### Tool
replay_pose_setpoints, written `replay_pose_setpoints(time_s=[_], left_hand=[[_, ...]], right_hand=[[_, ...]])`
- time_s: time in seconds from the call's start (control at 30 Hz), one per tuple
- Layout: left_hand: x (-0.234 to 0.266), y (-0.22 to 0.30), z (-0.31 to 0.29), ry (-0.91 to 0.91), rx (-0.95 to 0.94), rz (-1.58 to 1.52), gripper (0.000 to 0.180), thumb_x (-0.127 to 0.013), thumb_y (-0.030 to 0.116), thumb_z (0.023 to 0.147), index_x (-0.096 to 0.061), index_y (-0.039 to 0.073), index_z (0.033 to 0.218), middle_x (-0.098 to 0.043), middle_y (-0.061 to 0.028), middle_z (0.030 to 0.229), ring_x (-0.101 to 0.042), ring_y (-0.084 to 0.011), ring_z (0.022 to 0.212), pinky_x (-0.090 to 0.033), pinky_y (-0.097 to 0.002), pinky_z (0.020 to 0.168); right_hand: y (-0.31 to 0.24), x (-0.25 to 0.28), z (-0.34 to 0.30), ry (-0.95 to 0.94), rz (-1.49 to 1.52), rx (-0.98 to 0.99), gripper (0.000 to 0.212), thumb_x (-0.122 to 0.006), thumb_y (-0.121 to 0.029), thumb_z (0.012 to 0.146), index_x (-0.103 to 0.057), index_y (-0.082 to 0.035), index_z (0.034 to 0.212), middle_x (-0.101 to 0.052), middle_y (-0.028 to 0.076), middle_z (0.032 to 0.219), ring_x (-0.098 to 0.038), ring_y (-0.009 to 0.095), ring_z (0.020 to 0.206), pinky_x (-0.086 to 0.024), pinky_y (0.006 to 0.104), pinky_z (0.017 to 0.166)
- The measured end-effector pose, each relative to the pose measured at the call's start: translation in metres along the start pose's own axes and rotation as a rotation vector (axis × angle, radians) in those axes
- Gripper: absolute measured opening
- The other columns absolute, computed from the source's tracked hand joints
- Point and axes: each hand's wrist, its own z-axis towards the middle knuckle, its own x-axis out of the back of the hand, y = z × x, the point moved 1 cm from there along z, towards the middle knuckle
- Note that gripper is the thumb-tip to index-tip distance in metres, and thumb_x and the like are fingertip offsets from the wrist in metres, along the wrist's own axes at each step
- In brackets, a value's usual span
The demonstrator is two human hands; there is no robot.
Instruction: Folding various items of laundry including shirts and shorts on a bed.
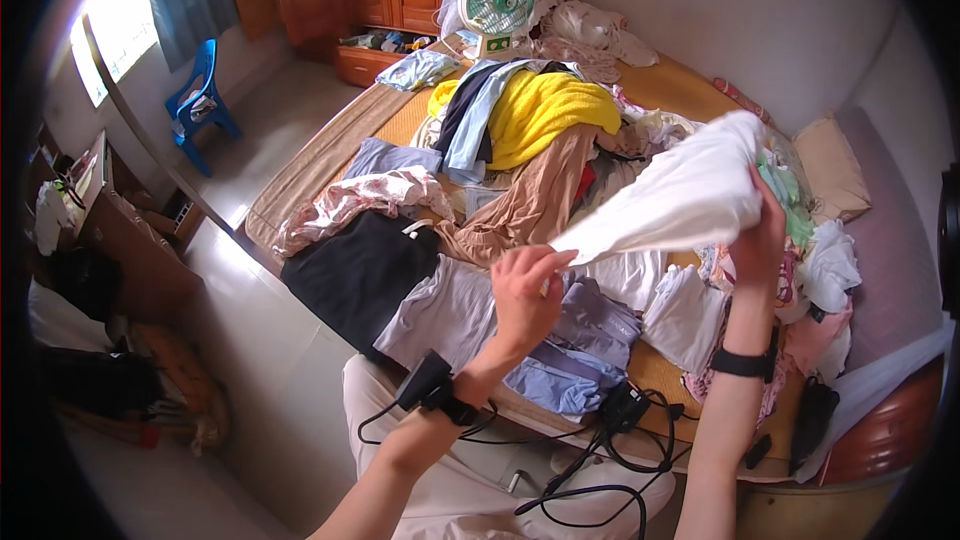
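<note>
A white garment [670,195] stretches above the bed between my two hands, partly blurred by motion; its exact kind does not show. My left hand [525,295] pinches its lower left end. At the upper right end, my right hand [762,225] grips it, with some fingers hidden by the fabric. Below my left hand lie a light grey garment [440,315] and folded blue clothes [570,380]. A folded white garment [685,315] rests under the held cloth, nearer my right hand.
Heaped clothes include a yellow fleecy cloth [545,115], brown fabric [530,195] and a black garment [365,275]. A green-and-white fan [497,2] stands at the bed's far end. Black cables [630,450] hang by my lap. A blue chair [203,105] stands far left.
</note>
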Motion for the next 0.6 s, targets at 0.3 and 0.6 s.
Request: replay_pose_setpoints(time_s=[0.3,0.6], left_hand=[[0.015,-0.023,-0.088,-0.318,-0.064,0.14,0.033,-0.06,0.004,0.065,-0.068,0.022,0.091,-0.058,-0.002,0.09,-0.052,-0.0228,0.086,-0.043,-0.0371,0.077],[0.016,-0.033,-0.15,-0.846,0.035,0.25,0.028,-0.063,0.014,0.063,-0.064,0.014,0.091,-0.057,-0.0028,0.093,-0.049,-0.0209,0.094,-0.039,-0.0344,0.078]], right_hand=[[0.079,0.133,-0.158,0.631,0.097,-0.486,0.038,-0.054,-0.015,0.082,-0.051,-0.003,0.118,-0.055,0.009,0.115,-0.052,0.022,0.106,-0.04,0.0351,0.092],[0.13,0.149,-0.2,0.522,-0.184,-0.602,0.033,-0.047,-0.005,0.084,-0.051,0.004,0.116,-0.059,0.009,0.106,-0.057,0.019,0.094,-0.043,0.0289,0.083]])
